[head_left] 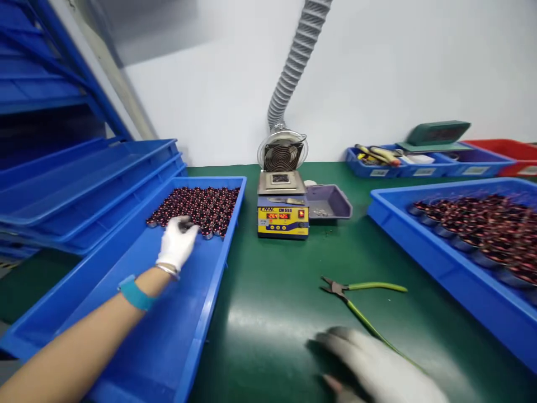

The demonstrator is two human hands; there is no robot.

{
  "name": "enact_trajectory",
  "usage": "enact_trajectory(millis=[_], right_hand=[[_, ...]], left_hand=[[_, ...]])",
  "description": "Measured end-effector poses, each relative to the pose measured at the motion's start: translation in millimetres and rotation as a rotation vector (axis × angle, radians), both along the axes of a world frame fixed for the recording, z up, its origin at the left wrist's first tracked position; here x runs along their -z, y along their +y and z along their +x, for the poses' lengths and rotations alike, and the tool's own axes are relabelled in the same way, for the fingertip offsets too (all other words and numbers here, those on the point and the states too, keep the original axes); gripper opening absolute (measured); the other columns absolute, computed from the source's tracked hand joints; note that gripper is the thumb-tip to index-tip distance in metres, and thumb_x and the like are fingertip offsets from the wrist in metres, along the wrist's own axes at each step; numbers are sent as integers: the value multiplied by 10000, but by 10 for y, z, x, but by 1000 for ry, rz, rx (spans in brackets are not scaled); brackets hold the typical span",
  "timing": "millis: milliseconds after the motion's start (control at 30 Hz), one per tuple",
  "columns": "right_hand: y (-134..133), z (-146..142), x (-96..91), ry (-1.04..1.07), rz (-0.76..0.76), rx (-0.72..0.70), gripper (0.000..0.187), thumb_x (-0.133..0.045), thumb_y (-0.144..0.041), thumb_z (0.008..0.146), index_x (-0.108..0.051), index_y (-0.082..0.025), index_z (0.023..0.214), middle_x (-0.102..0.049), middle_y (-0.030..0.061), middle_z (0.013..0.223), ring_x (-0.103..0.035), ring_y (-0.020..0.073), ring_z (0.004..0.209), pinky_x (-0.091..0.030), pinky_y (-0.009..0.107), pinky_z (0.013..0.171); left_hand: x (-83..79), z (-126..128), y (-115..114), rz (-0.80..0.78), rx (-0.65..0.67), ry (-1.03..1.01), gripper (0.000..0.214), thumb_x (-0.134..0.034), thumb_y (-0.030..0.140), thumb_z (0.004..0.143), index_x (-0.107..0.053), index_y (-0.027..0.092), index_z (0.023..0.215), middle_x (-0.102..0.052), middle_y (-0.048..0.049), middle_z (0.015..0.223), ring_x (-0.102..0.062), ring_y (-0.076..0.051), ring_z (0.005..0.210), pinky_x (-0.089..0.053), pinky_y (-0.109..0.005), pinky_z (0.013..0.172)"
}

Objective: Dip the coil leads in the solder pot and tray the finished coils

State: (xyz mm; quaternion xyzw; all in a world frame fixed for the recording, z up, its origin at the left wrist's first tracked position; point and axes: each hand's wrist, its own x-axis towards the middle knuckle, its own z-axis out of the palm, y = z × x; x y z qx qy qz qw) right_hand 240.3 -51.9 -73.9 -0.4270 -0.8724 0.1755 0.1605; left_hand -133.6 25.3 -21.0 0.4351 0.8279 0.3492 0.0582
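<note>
The person's left hand (178,243), in a white glove, is hovering over a long blue plastic tray (168,319), at the near edge of many small round dark parts with reddish spots (205,204). These parts are filling the far end of this tray. The thumb and fingers are curving towards each other, leaving a narrow space; something dark is showing there, but I cannot tell if a part is being held.

The right hand (373,364), also white-gloved, is appearing blurred above the green tabletop (260,296). Its fingers are bending, and I cannot tell whether they are gripping anything. Just beside it, metal pliers with long yellow-green handles (342,290) are lying with their handles spread.

Behind, a yellow-and-blue box-shaped device (283,220) is showing red digits. At the right, a second blue plastic tray (419,246) is holding similar dark parts.
</note>
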Motion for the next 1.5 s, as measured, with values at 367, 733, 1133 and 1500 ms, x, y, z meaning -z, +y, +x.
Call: enact_trajectory(millis=[367,733,1133,1500], right_hand=[[403,-1136,-79,-122,-43,-412,339,-514,-386,760,-576,-241,1060,-590,59,1012,-557,218,818,-407,316,638],[386,-976,-4,101,-139,-324,370,-578,-383,725,-578,-263,1075,-611,33,1032,-581,206,837,-441,308,694],[755,-960,-238,820,-132,217,409,-619,-295,671,-574,-223,1071,-632,36,1011,-611,182,933,-489,298,859],[958,-847,-281,1285,-950,-91,481,-764,-276,559,-602,-168,999,-636,32,910,-605,157,822,-488,294,768]], left_hand=[[253,-413,146,-250,16,26,537,-735,446,531,-592,166,967,-679,-116,1004,-615,-307,985,-464,-374,851],[18,-95,50,-163,185,-129,490,-656,564,596,-677,149,856,-693,-31,751,-620,-194,713,-473,-269,636],[-221,1740,-125,-99,447,-302,249,-696,371,557,-531,186,577,-618,8,553,-601,-176,586,-448,-243,506],[-199,1630,-121,8,713,-804,525,-606,429,755,-549,120,1176,-634,-111,1170,-547,-265,1139,-458,-345,946]])
